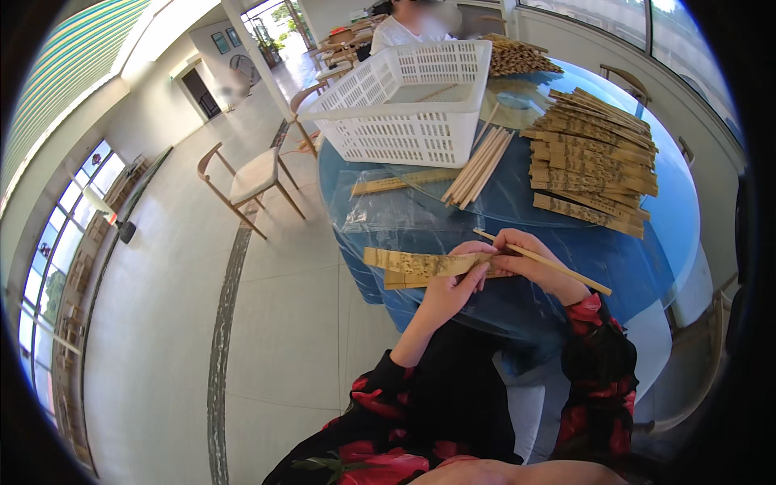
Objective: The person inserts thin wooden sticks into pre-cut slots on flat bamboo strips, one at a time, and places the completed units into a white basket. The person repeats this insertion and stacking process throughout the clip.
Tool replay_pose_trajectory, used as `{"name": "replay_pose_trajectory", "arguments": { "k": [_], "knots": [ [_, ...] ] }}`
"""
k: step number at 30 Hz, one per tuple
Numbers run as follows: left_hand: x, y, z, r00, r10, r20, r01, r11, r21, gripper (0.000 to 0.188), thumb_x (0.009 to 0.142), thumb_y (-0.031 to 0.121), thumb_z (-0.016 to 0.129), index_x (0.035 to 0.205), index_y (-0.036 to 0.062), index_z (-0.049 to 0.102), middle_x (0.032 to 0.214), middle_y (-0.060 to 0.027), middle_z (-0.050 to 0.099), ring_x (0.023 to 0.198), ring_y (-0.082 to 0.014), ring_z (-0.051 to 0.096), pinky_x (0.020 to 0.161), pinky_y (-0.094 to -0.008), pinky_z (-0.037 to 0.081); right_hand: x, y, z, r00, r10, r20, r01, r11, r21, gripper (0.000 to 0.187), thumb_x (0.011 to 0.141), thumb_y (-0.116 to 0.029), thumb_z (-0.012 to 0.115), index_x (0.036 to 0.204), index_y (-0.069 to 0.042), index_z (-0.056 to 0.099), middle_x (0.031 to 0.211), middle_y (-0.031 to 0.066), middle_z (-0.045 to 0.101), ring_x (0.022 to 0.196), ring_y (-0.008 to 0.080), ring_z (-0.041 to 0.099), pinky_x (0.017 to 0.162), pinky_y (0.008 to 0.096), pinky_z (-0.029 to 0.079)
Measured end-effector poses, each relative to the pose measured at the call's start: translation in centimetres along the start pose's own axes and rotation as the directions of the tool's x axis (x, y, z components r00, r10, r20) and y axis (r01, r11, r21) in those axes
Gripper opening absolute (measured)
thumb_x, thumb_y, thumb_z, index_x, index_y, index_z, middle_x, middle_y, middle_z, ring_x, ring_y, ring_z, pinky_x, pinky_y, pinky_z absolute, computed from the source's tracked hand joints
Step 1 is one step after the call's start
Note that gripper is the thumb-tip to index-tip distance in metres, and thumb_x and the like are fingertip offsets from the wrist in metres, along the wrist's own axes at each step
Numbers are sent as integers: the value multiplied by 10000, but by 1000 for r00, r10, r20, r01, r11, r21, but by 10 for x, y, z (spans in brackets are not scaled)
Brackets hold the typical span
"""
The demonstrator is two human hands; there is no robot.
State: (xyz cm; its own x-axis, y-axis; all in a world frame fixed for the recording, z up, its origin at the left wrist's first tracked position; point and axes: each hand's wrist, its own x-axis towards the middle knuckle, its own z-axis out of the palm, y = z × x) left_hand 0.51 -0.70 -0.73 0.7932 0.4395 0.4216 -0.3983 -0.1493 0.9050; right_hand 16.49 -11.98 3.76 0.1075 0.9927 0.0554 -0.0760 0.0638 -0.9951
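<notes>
A tan paper chopstick sleeve (402, 262) with dark print is pinched in my left hand (449, 297), its long end pointing left. My right hand (532, 260) is closed around pale wooden chopsticks (580, 277), which slant across it down to the right; whether there is one or a pair I cannot tell. The fingertips of both hands meet at the sleeve's right end, hiding its opening. Another tan sleeve (404, 280) shows just below the first, partly behind my left hand. Beyond my hands lies a bundle of bare chopsticks (482, 168).
A blue-covered round table (517, 220) carries a white slatted plastic basket (404, 129), a heap of printed sleeves (594, 166) and a farther brown pile (521, 58). A flat sleeve (396, 183) lies by the basket. Another person (408, 28) sits across. A wooden chair (250, 182) stands left.
</notes>
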Motion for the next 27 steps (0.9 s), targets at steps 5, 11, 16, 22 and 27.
{"name": "replay_pose_trajectory", "arguments": {
  "k": [5,11,16,22,27],
  "knots": [
    [-2,13,-1,998,-49,-32,49,999,2,191,978,44,575,1168,28,583,740,1,571,645,-56,537,595,-180,441,5,6,-4,996,-34,84,37,998,-43,124,958,-132,637,979,-42,555,862,8,583,803,61,541,701,205,447],
    [-4,9,0,995,-99,-25,98,995,-18,246,957,-15,593,1201,7,567,905,-33,623,739,-75,574,665,-202,476,4,16,-8,999,-23,31,24,999,-46,95,960,-123,610,956,-41,563,841,9,609,772,61,556,673,199,431],
    [-3,10,3,996,-38,-86,38,999,-4,309,913,-36,659,1208,-14,570,1048,-61,645,887,-99,611,779,-223,512,4,14,-8,1000,5,19,-3,997,-79,108,949,-141,616,957,-42,574,839,13,616,778,61,571,665,204,435],
    [-5,6,0,993,-55,-107,54,998,-12,260,901,-30,677,1153,-23,613,1049,-62,649,837,-102,610,743,-227,515,4,9,-4,1000,9,4,-8,995,-100,125,958,-156,615,966,-38,575,834,10,609,759,60,558,648,211,432],
    [-7,-3,-5,993,-39,-111,42,999,29,218,898,-30,679,1112,-27,636,1045,-59,641,816,-100,602,722,-225,508,6,13,-5,999,31,22,-29,995,-91,138,979,-175,600,988,-39,575,832,6,599,762,54,554,650,201,428]
  ]
}}
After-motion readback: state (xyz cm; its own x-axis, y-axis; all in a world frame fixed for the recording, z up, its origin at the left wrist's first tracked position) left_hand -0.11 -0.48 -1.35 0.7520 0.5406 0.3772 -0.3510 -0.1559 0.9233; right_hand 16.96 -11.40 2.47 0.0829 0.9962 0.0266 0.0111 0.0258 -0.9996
